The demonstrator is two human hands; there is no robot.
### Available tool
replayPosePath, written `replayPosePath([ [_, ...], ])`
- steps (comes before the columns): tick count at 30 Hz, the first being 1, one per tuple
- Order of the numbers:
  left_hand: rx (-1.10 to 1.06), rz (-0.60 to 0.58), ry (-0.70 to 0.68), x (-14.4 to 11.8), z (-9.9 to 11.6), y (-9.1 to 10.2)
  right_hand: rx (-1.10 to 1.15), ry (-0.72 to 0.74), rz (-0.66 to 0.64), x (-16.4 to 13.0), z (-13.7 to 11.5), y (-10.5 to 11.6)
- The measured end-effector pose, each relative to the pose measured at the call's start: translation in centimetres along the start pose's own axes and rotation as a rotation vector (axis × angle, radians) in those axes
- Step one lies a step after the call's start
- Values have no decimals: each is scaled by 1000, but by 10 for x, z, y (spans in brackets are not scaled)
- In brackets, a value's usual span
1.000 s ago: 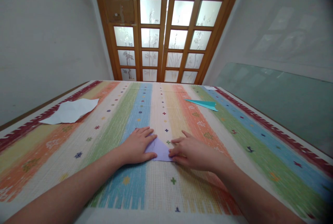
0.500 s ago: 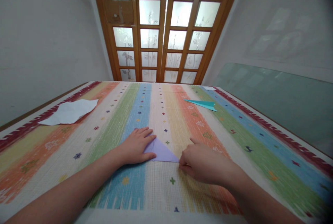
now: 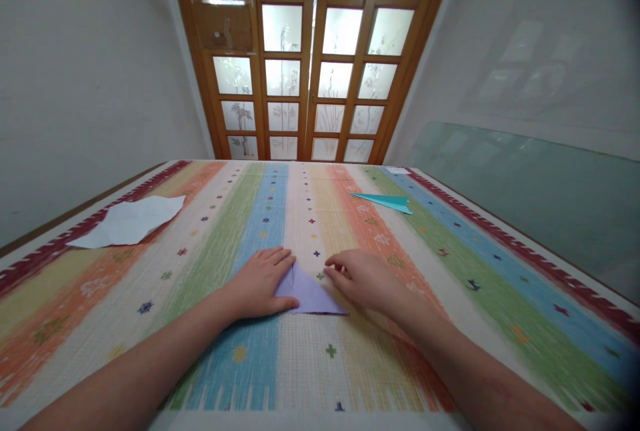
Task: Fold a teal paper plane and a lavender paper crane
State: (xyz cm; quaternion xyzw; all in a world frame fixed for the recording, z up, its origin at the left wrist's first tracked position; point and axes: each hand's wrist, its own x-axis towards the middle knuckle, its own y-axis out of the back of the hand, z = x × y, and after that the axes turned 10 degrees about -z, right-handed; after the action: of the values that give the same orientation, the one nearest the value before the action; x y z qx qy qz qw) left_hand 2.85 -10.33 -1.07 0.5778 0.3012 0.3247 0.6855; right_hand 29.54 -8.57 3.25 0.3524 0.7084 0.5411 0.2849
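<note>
Folded lilac paper triangle [image 3: 309,293] flat on striped woven mat [image 3: 450,264], near centre, straddling blue and cream stripes; apex pointing far, long edge near. Vertical crease visible down middle of triangle. Left hand [image 3: 260,281] laid palm down over left half of triangle, fingers extended and pressed flat, nothing gripped. Right hand [image 3: 363,276] just right of triangle, loosely spread, fingertips [image 3: 331,271] touching or just beside right slanted edge near apex; contact not resolvable. Nothing grasped in right hand. Both forearms bare, entering from near edge. White crumpled sheet [image 3: 125,223] lying far left on mat, over orange stripe and dark red border, well apart from hands. Teal paper plane [image 3: 387,201] far right of centre on orange-green stripe boundary, nose pointing left. Small white scrap [image 3: 397,170] at far edge of mat beyond plane. Mat pattern: lengthwise stripes of orange, green, blue, cream, with small cross and star motifs; dark red zigzag border on left and right sides. Wooden door [image 3: 310,77] with frosted glass panes behind far edge; plant etching faintly visible on panes. Green glass panel [image 3: 525,184] leaning along right wall. No readable writing, brand or label anywhere in view.
</note>
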Motion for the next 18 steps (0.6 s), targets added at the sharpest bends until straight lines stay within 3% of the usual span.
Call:
replayPosePath([
  [5,10,73,60,0,-2,-4,-24,101,1,0,-16,-19],
  [10,-4,123,109,3,-1,-2,-14,125,-9,0,-24,-25],
  [18,-75,172,73,6,-2,-2,16,127,5,2,-25,-31],
])
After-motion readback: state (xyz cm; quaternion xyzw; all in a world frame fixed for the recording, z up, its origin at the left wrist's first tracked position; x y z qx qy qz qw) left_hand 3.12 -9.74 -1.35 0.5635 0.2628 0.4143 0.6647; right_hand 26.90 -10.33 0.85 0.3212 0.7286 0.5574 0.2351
